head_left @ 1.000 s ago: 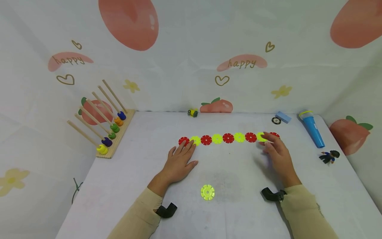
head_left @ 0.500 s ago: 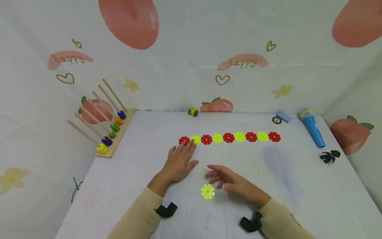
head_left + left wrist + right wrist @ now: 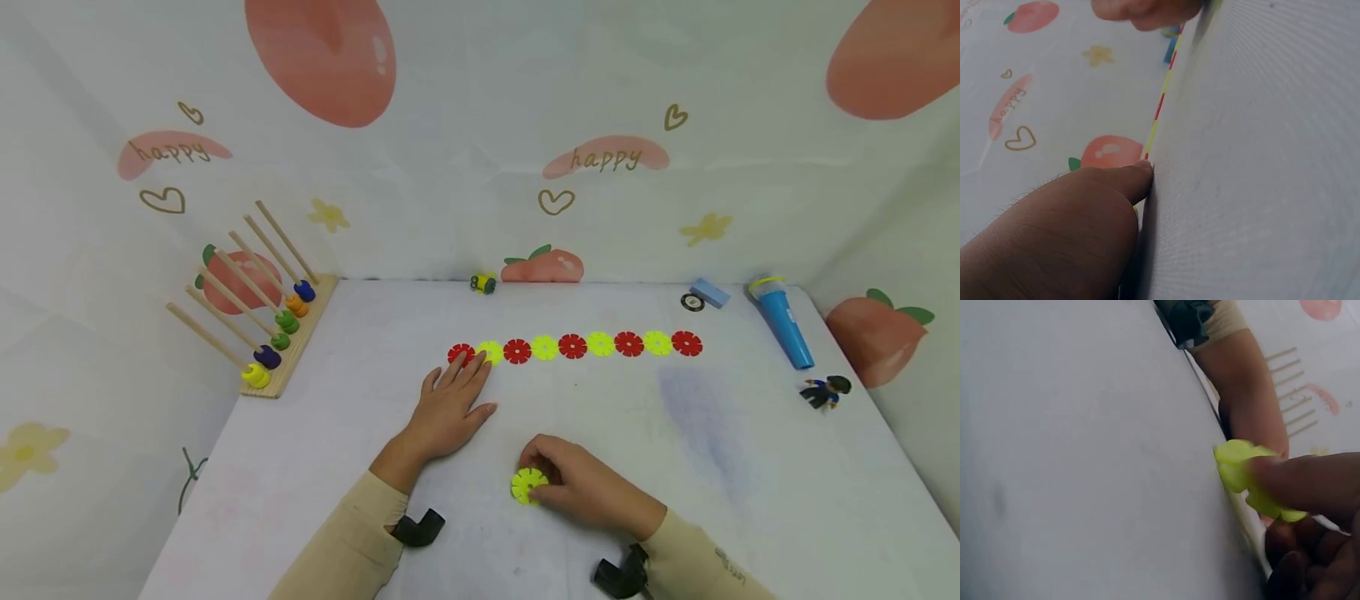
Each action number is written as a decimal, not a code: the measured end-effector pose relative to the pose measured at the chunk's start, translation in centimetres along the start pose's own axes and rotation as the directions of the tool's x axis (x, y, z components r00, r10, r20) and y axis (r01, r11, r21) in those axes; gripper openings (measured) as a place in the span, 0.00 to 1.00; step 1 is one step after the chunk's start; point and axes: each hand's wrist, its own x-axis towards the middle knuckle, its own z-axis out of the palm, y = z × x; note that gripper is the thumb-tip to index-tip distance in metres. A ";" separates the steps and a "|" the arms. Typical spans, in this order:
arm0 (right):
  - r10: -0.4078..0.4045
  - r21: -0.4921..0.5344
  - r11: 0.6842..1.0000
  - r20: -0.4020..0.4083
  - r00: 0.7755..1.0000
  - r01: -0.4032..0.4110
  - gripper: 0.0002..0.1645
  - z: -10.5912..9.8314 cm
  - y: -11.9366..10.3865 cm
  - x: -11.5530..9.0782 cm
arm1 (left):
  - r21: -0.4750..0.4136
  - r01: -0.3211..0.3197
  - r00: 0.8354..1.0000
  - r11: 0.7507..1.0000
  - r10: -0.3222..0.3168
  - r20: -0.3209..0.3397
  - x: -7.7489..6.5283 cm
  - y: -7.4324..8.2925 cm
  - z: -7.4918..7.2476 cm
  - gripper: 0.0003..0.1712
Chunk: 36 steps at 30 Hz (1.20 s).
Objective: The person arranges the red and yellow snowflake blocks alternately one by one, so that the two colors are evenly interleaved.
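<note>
Red and yellow notched plastic discs lie in an alternating row across the table, among them a red disc near the middle and a red disc at the right end. My left hand lies flat with straight fingers, its fingertips resting on the two leftmost discs and partly covering them. Nearer to me, my right hand pinches a loose yellow notched disc between thumb and fingers. In the right wrist view that yellow disc appears tilted up from the table, with the thumb across it.
A wooden bead rack stands at the left. Along the back are a small yellow-green toy, a black round chip and a blue block. A blue flashlight and a toy figure lie at the right.
My right hand has come from the right end of the row toward me and to the left, and has taken hold of the loose yellow disc. My left hand has stayed in place.
</note>
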 end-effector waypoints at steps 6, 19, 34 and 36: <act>0.099 0.154 0.986 -0.207 0.973 -0.067 0.14 -2.1 1.9 -0.1 | 0.018 0.005 1.000 1.000 -0.005 0.009 0.0 -0.1 0.3 0.42; 0.346 0.339 0.933 -0.742 0.574 -0.124 0.23 -11.0 9.0 -2.6 | 0.017 0.000 1.000 1.000 0.000 0.008 0.2 0.0 0.1 0.42; 0.538 0.356 0.792 -0.792 0.290 -0.496 0.29 -18.1 13.7 -5.9 | 0.015 0.014 1.000 1.000 -0.014 0.027 0.1 0.1 -0.1 0.41; 0.489 0.275 0.802 -0.812 0.319 -0.530 0.31 -17.7 13.4 -5.7 | 0.017 0.012 1.000 1.000 -0.013 0.025 0.1 0.1 -0.1 0.41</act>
